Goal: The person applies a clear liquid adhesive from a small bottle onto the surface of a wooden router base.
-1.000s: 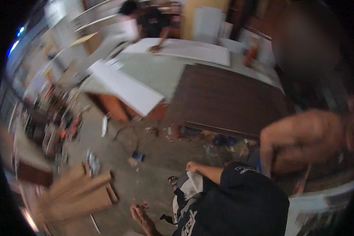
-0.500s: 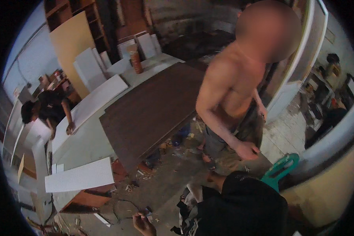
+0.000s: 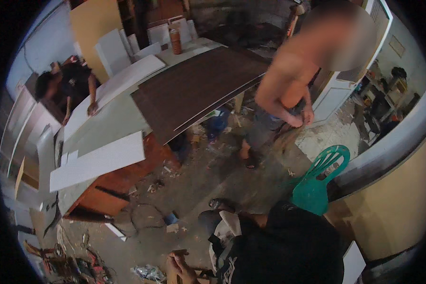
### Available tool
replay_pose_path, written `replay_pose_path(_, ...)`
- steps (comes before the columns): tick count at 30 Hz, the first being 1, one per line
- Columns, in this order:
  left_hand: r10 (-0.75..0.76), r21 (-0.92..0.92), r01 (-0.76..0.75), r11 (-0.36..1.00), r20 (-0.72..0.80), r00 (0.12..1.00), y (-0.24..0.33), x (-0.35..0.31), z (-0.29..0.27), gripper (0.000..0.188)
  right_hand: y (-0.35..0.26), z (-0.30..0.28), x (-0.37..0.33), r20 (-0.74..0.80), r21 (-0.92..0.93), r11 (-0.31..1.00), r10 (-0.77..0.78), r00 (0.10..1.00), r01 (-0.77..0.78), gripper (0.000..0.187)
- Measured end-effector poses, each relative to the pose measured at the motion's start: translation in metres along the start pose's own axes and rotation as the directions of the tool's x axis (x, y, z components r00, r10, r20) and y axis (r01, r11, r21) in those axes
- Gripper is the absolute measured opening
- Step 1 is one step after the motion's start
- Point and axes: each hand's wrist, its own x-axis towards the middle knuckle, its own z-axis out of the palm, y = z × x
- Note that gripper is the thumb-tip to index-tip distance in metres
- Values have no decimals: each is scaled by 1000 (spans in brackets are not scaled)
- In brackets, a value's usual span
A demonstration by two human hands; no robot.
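My left hand (image 3: 181, 268) is low in the view, left of my black shirt (image 3: 288, 248). Its fingers are curled closed, with a small brownish edge at the fingertips that I cannot make out. Beside it lie an open cardboard box (image 3: 202, 275) and a crumpled clear plastic bag (image 3: 148, 272). My right hand is not in view. Pale cloth (image 3: 228, 226) lies over my lap.
A bare-chested person (image 3: 293, 71) stands near a dark brown panel (image 3: 199, 87) on the worktable. Another person (image 3: 75, 87) leans over a long white board (image 3: 120, 85). A green plastic chair (image 3: 312, 194) stands to the right; cables and scraps (image 3: 83, 262) litter the floor.
My view has tilted down, showing more floor, the box and the plastic bag. The standing person has brought both hands together at the waist and bent forward. My left hand stays low, fingers curled.
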Motion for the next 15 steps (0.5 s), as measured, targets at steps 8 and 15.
replay_pose_path(8, -220, -109, 191, 976, -458, 861, 70, -71, -73, 23, -152, -18, 58, -1, -129, 969, -212, 977, 210, 19)
replay_pose_path(15, -384, -428, 63, 902, -727, 569, 42, -162, -128, 27, -287, 9, 145, 213, -427, 819, -322, 922, 384, 17)
